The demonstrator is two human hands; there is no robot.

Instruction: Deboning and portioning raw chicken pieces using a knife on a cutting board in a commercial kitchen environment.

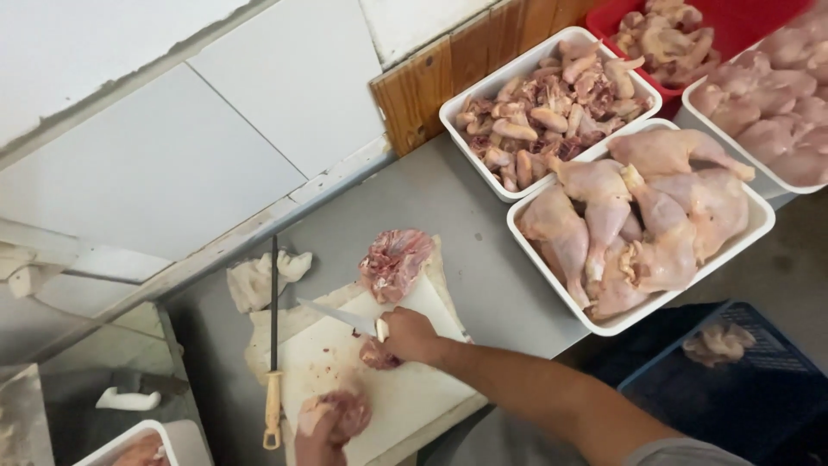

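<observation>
the right hand (410,335) has its fingers wrapped tight around the handle of a knife (338,317), whose blade runs away from the fingers toward the wall, lying low over a white cutting board (414,393). just under those fingers, touching the hand, sits a small piece of raw meat (377,355). the left hand (319,436) comes in at the bottom edge of the view, and its fingers are closed around a chicken piece (343,412) that it presses against the board; how far the fingers wrap round it cannot be told, since the meat hides them. beyond the knife tip, at the far corner of the board, lies a pinkish chicken carcass (395,261). to the left of both hands a sharpening steel (273,345) with a pale yellow handle lies along the board's edge on the grey tabletop (466,216), and a crumpled white cloth (259,278) rests near its dark rod. well apart from the fingers, to the right and farther off, stand white tubs: one full of whole chicken legs (642,224), one behind it holding small cuts (552,99), and a third at the frame edge with pale fillets (776,121). a red tub (742,22) with more pieces stands behind them. a dark blue crate (733,388) sits below the tabletop beside the right forearm.
</observation>
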